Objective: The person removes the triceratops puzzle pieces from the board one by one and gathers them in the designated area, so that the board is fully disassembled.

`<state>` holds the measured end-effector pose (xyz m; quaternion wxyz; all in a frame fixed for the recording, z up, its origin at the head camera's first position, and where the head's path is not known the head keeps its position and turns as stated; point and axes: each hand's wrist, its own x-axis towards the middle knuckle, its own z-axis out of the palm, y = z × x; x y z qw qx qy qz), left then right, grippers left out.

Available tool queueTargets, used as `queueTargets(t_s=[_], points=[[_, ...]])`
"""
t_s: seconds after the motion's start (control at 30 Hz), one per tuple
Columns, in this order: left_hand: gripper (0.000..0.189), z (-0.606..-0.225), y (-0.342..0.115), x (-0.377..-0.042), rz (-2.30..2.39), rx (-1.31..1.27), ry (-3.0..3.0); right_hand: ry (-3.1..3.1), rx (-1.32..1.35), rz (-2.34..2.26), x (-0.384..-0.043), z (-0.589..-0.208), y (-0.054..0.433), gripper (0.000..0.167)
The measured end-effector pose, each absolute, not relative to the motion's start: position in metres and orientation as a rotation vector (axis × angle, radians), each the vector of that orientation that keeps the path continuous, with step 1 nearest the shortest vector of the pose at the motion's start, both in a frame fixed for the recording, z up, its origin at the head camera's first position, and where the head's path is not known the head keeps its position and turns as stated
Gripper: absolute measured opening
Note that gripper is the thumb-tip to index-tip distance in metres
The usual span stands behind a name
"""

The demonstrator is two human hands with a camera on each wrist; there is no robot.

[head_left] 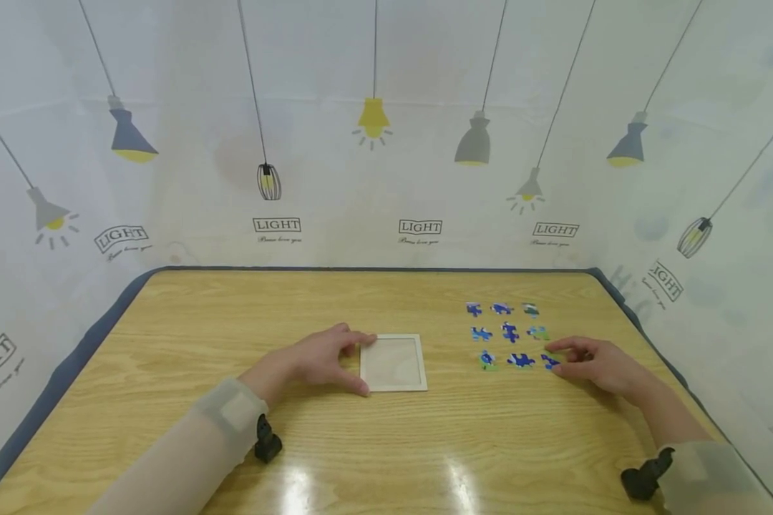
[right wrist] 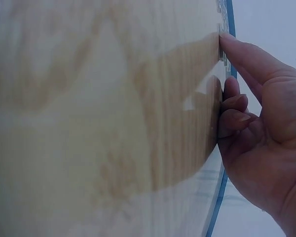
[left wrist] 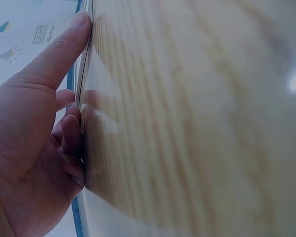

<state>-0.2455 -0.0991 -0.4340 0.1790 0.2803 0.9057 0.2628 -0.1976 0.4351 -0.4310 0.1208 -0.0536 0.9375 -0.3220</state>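
Note:
A small square white-rimmed puzzle frame (head_left: 424,365) lies flat on the wooden table. My left hand (head_left: 325,360) holds it at its left side, thumb at the near corner and a finger at the far one. Several blue and green jigsaw pieces (head_left: 509,332) lie in rows to the right of the frame. At the near right of these rows, my right hand (head_left: 602,366) pinches a blue jigsaw piece (head_left: 549,361) between thumb and forefinger, low at the tabletop. In the right wrist view, the thumb (right wrist: 251,59) reaches the pieces' edge and the other fingers are curled.
The wooden table (head_left: 232,307) has a dark blue border along its edges. A pale cloth (head_left: 328,71) printed with hanging lamps stands behind and at both sides. Light glares off the near tabletop.

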Motion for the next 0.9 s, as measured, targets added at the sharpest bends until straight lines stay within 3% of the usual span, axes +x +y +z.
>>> queueTargets(t_s=[0.9], points=[[0.103, -0.4398, -0.1065, -0.2471, 0.828, 0.841, 2.547, 2.747, -0.107, -0.978, -0.1930, -0.4306, 0.4337, 0.057]])
